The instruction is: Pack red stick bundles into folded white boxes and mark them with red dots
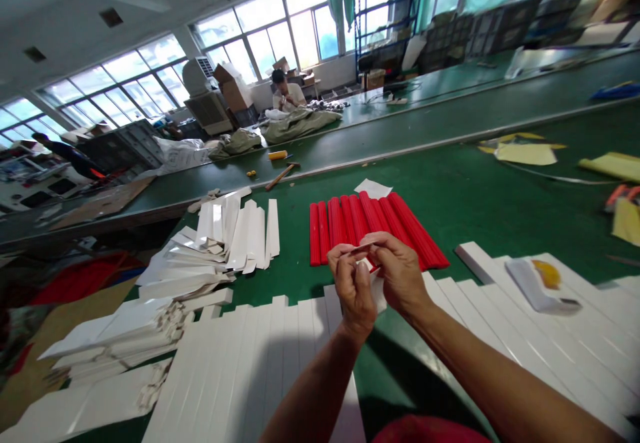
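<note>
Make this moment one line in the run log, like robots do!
left hand: pinching white paper strip | right hand: pinching same strip | nearby: red rods

Green workbench top (450, 189): red rods (370, 226) in parallel stripes, centre; glossy white strips (240, 356) toward near edge; pale yellow sheets (525, 154) at far right; olive-green fabric bundles (297, 124) beyond.

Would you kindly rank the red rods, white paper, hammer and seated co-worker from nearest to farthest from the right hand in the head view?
1. Red rods: just ahead of the right hand.
2. White paper: beyond them.
3. Hammer: farther, left.
4. Co-worker: far end.
</note>
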Action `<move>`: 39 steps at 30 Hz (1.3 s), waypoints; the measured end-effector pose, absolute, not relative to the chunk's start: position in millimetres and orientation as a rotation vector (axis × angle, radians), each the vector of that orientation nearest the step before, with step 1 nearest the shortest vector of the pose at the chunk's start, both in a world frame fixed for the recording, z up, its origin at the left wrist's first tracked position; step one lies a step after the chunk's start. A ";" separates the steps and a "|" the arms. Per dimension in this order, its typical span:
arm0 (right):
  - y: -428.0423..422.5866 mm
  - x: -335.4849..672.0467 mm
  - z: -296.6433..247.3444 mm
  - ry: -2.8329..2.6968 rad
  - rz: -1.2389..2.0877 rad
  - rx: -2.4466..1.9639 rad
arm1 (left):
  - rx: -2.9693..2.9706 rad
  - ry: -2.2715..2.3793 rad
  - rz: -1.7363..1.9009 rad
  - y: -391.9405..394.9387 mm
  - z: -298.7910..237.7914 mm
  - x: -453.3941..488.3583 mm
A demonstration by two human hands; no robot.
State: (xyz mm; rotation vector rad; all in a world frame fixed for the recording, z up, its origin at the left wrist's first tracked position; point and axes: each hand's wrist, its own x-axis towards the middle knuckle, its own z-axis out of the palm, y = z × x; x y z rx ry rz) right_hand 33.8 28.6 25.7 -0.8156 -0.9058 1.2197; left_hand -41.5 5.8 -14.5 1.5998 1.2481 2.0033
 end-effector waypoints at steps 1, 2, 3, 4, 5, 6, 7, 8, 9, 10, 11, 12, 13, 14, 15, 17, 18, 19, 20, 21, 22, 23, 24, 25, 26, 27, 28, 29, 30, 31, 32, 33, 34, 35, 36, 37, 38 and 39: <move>31.6 34.0 25.0 -0.878 1.203 -0.821 | 1.573 1.239 2.040 8.2 -15.9 -39.6; 34.8 34.4 23.8 -0.846 1.190 -0.824 | 1.561 1.221 2.074 11.2 -17.1 -38.2; 37.8 35.0 22.3 -0.819 1.185 -0.825 | 1.570 1.203 2.106 14.6 -18.0 -37.6; 40.6 36.0 20.5 -0.799 1.185 -0.822 | 1.610 1.201 2.126 18.1 -18.4 -37.9; 43.0 37.3 18.7 -0.795 1.192 -0.810 | 1.686 1.212 2.123 21.4 -18.4 -39.5; 45.0 38.9 16.7 -0.807 1.201 -0.782 | 1.783 1.227 2.106 24.4 -17.9 -42.2; 46.4 40.6 14.7 -0.832 1.209 -0.742 | 1.888 1.237 2.077 26.8 -17.1 -46.0; 47.4 42.3 12.5 -0.862 1.211 -0.695 | 1.985 1.238 2.039 28.6 -15.9 -50.7; 47.9 43.9 10.1 -0.889 1.206 -0.650 | 2.065 1.227 2.003 29.8 -14.6 -55.8; 47.8 45.2 7.5 -0.906 1.199 -0.614 | 2.137 1.203 1.968 30.4 -13.0 -61.1; 47.0 46.2 4.6 -0.906 1.192 -0.591 | 2.200 1.178 1.936 30.4 -11.2 -66.3; 45.7 47.1 1.5 -0.894 1.198 -0.581 | 2.263 1.164 1.900 30.1 -9.2 -70.9; 43.7 47.8 -1.7 -0.875 1.219 -0.574 | 2.316 1.165 1.864 29.4 -6.8 -75.0; 41.2 48.7 -4.9 -0.868 1.248 -0.563 | 2.360 1.181 1.826 28.4 -4.2 -78.4; 38.2 49.8 -8.0 -0.883 1.282 -0.552 | 2.393 1.207 1.788 27.4 -1.2 -81.2; 31.9 52.7 -13.0 -0.995 1.318 -0.553 | 2.429 1.267 1.724 25.2 5.2 -85.1; 29.0 54.1 -14.8 -1.091 1.297 -0.578 | 2.457 1.289 1.683 24.2 8.4 -86.6; 26.6 55.2 -16.1 -1.202 1.244 -0.622 | 2.500 1.302 1.634 23.4 11.3 -87.9; 24.6 55.8 -17.0 -1.314 1.167 -0.683 | 2.551 1.307 1.583 22.9 14.0 -89.1; 23.3 55.6 -17.6 -1.415 1.070 -0.757 | 2.600 1.312 1.534 22.6 16.3 -90.3; 22.6 54.7 -18.2 -1.502 0.962 -0.834 | 2.644 1.318 1.483 22.6 18.3 -91.4; 22.5 53.3 -18.9 -1.567 0.861 -0.906 | 2.680 1.324 1.436 22.7 20.0 -92.5; 22.8 51.6 -19.7 -1.611 0.782 -0.963 | 2.700 1.329 1.397 22.9 21.7 -93.4; 23.4 49.8 -20.7 -1.637 0.727 -1.002 | 2.708 1.332 1.366 23.2 23.3 -94.2; 24.2 48.4 -21.9 -1.657 0.692 -1.023 | 2.708 1.334 1.340 23.4 25.1 -94.8; 25.0 47.4 -23.0 -1.673 0.673 -1.027 | 2.708 1.332 1.319 23.5 27.0 -95.3; 25.8 47.0 -24.0 -1.689 0.665 -1.019 | 2.707 1.325 1.301 23.6 29.2 -95.5; 26.4 47.0 -24.7 -1.703 0.656 -1.008 | 2.707 1.314 1.282 23.6 31.6 -95.7; 27.0 47.3 -25.2 -1.717 0.644 -0.995 | 2.706 1.304 1.258 23.7 34.2 -95.8; 27.5 47.8 -25.4 -1.727 0.627 -0.980 | 2.706 1.296 1.232 23.8 37.1 -95.9; 28.1 48.4 -25.4 -1.733 0.611 -0.964 | 2.707 1.289 1.200 24.0 40.3 -96.0; 28.7 48.9 -25.1 -1.738 0.598 -0.949 | 2.711 1.283 1.164 24.3 43.8 -96.1; 29.4 49.4 -24.8 -1.741 0.588 -0.937 | 2.721 1.280 1.122 24.6 47.4 -96.2; 30.1 49.7 -24.3 -1.743 0.585 -0.927 | 2.740 1.277 1.073 25.0 51.1 -96.4; 31.0 49.9 -23.9 -1.742 0.591 -0.917 | 2.765 1.275 1.022 25.4 54.5 -96.7; 32.0 50.2 -23.5 -1.740 0.605 -0.910 | 2.792 1.269 0.970 25.8 57.5 -97.0; 33.0 50.4 -23.1 -1.736 0.626 -0.905 | 2.821 1.258 0.917 26.1 59.8 -97.3; 34.2 50.8 -22.9 -1.732 0.652 -0.899 | 2.852 1.238 0.875 26.3 61.0 -97.6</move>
